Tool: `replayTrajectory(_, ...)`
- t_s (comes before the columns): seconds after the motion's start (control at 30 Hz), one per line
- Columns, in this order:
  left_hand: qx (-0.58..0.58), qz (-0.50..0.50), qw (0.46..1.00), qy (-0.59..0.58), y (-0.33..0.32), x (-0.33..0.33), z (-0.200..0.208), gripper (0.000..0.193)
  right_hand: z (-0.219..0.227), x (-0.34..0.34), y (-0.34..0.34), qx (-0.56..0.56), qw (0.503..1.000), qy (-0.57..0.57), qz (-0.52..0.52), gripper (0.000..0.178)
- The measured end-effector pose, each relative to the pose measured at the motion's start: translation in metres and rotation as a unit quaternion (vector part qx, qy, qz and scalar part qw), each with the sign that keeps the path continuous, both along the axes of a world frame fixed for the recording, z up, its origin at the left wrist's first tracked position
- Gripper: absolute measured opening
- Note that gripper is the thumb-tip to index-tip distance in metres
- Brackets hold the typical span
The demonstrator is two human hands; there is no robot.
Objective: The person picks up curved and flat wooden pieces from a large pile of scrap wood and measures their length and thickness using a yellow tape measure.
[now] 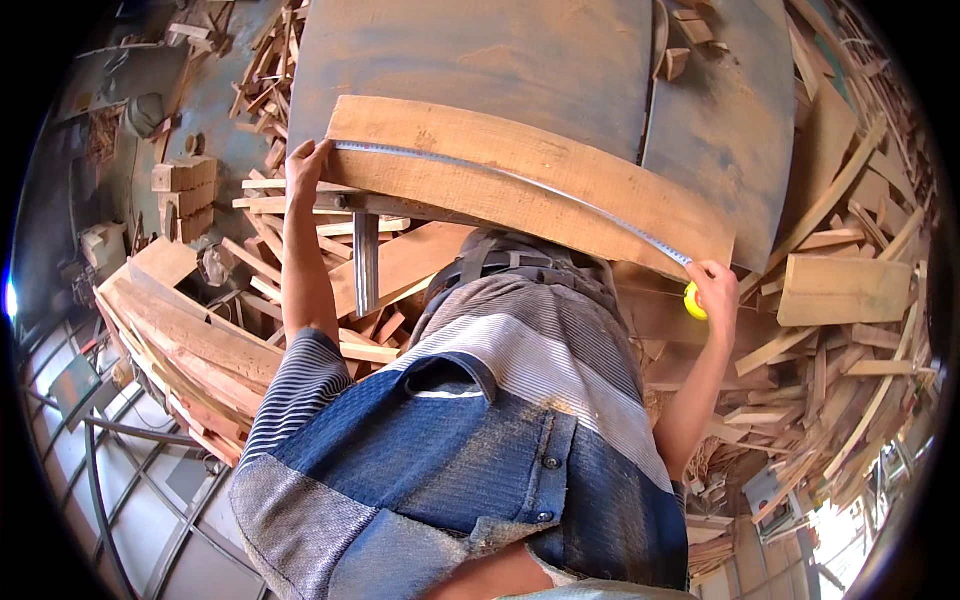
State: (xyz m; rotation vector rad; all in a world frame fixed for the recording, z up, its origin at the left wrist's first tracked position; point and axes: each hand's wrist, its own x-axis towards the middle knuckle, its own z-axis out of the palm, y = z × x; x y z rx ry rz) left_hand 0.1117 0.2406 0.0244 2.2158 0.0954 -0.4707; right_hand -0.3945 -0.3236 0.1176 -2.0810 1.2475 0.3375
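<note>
One wooden plank (540,190) lies across the near edge of the grey metal tabletop (480,60), and one tape measure blade (520,180) is stretched along its length from end to end. The left hand (305,165) sits at the plank's left end, fingers curled over the corner and pressing the tip of the blade down there. The right hand (715,290) is at the plank's right end, just below its corner, closed around one yellow tape measure case (692,302) from which the blade runs out. The person leans over the plank in a striped blue and grey shirt (470,430) with one chest pocket. One metal table leg (366,262) shows under the plank near the left hand. Two small wood blocks (685,45) rest on the far right of the tabletop. Offcuts (840,350) too many to count are heaped on the floor to the right, and a stack of several long boards (190,350) lies to the left.
</note>
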Motion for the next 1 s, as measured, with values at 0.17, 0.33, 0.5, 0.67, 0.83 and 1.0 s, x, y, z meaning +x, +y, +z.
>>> replayTrajectory(0.17, -0.071, 0.037, 0.996, -0.033, -0.015, -0.009, 0.004, 0.017, 0.006, 0.018, 0.007, -0.081, 0.994, 0.073, -0.012, 0.038)
replayTrajectory(0.33, -0.036, 0.023, 0.999, -0.030, -0.011, -0.002, 0.005, 0.017, 0.014, 0.041, 0.007, -0.127, 0.987, 0.101, -0.003, 0.035)
replayTrajectory(0.5, -0.015, 0.022, 0.999, -0.036, -0.009, 0.000, 0.001, 0.016, 0.001, 0.043, 0.001, -0.138, 0.985, 0.105, -0.001, 0.033)
replayTrajectory(0.67, -0.030, 0.028, 0.998, -0.046, -0.021, -0.008, 0.006, 0.018, 0.000, 0.056, 0.003, -0.146, 0.978, 0.147, 0.006, 0.033)
replayTrajectory(0.83, 0.008, 0.026, 0.996, -0.090, -0.010, -0.006, -0.012, 0.018, -0.002, 0.056, 0.002, -0.138, 0.981, 0.133, 0.032, 0.033)
replayTrajectory(1.0, -0.064, 0.059, 0.990, -0.111, -0.012, -0.015, -0.021, 0.011, 0.035, 0.075, 0.026, 0.160, 0.981, 0.086, 0.066, 0.028)
